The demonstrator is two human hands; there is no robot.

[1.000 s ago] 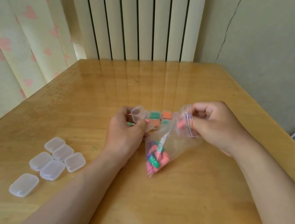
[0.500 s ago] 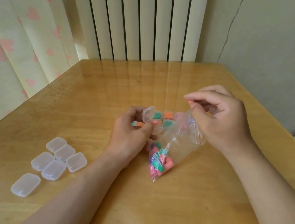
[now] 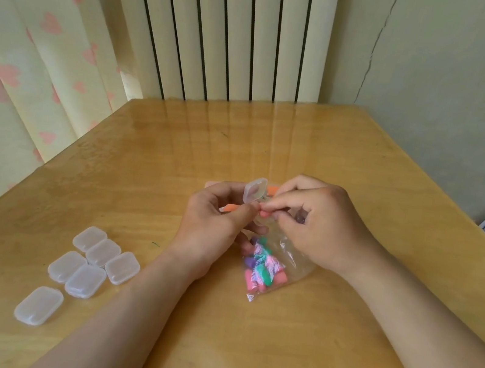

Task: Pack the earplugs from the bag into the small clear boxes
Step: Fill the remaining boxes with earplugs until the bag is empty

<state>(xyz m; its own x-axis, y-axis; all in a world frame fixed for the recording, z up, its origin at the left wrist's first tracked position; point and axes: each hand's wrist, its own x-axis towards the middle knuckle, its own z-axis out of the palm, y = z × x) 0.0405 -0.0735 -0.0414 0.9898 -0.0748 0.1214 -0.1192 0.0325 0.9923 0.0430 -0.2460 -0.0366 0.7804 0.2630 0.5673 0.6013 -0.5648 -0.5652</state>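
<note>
head: left hand box, right hand probably earplug

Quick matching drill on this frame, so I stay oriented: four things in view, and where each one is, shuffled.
1 open box
2 bag
3 closed boxes
4 single earplug

A on the table, left of the left forearm
B pinched by fingers of the right hand
C held in the left hand
D on the table, partly under the right hand

Pairs: 1-C, 2-D, 3-A, 4-B
</note>
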